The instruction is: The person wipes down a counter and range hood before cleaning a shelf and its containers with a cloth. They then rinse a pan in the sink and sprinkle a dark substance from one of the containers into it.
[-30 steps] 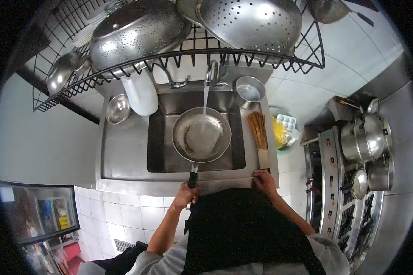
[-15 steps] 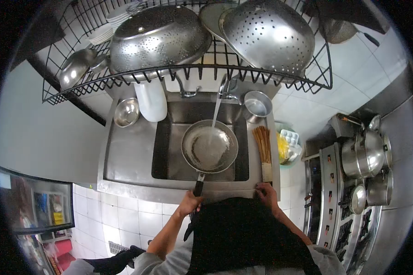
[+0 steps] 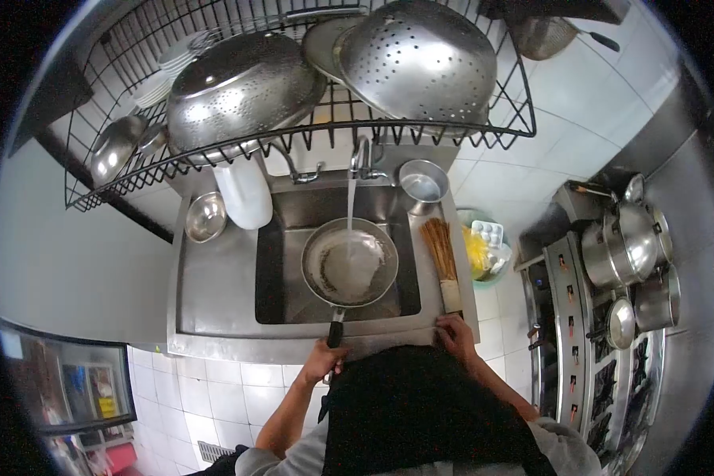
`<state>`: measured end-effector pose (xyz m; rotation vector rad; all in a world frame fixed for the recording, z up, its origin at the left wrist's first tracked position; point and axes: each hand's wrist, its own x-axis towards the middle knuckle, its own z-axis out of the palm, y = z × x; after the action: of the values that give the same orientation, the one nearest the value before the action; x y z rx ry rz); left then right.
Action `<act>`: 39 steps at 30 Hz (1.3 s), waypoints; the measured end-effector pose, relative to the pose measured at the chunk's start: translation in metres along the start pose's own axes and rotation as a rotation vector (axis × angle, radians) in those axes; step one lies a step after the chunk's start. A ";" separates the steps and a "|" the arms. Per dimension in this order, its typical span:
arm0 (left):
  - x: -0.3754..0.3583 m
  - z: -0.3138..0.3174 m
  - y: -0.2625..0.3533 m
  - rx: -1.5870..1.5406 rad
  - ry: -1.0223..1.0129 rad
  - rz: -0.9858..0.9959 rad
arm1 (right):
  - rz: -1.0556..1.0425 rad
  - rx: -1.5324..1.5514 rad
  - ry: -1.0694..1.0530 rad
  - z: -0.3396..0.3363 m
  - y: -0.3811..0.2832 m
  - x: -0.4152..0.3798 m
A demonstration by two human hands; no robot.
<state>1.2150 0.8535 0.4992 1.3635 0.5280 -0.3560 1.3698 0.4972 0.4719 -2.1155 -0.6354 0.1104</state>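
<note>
My left hand (image 3: 323, 361) is closed round the black handle of a frying pan (image 3: 349, 262), which is over the steel sink (image 3: 278, 297). Water runs from the faucet (image 3: 362, 163) into the pan, and cloudy water and dark residue show inside it. At the sink's front right edge rests my right hand (image 3: 454, 333), fingers curled; whether they hold anything is hidden. Just beyond it a bundled stick brush (image 3: 440, 254) lies on the right side of the counter.
Overhead, a wire rack (image 3: 325, 125) holds colanders (image 3: 420, 63), bowls and plates. A white jug (image 3: 244, 193) and small bowl (image 3: 206, 216) stand left of the sink, a steel pot (image 3: 423, 184) right. Further right are a bin (image 3: 484, 247) and a stove (image 3: 567, 333) with pots.
The view has shifted, so the rack and sink sit differently in the frame. My left hand keeps hold of the pan handle, and water still runs into the pan.
</note>
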 end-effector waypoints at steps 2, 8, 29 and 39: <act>-0.003 0.001 0.007 0.013 -0.004 0.004 | -0.022 -0.024 -0.015 -0.001 0.004 -0.001; -0.005 -0.001 -0.002 -0.065 -0.016 0.073 | 0.238 0.090 -0.046 -0.006 -0.031 0.005; -0.003 0.001 -0.010 -0.113 0.018 0.022 | 0.091 -0.037 -0.079 -0.005 -0.008 0.003; -0.006 0.002 -0.002 0.006 0.035 0.017 | 0.086 -0.022 -0.083 -0.005 -0.006 0.003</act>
<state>1.2098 0.8508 0.5012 1.3809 0.5447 -0.3205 1.3718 0.4974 0.4803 -2.1693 -0.5961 0.2407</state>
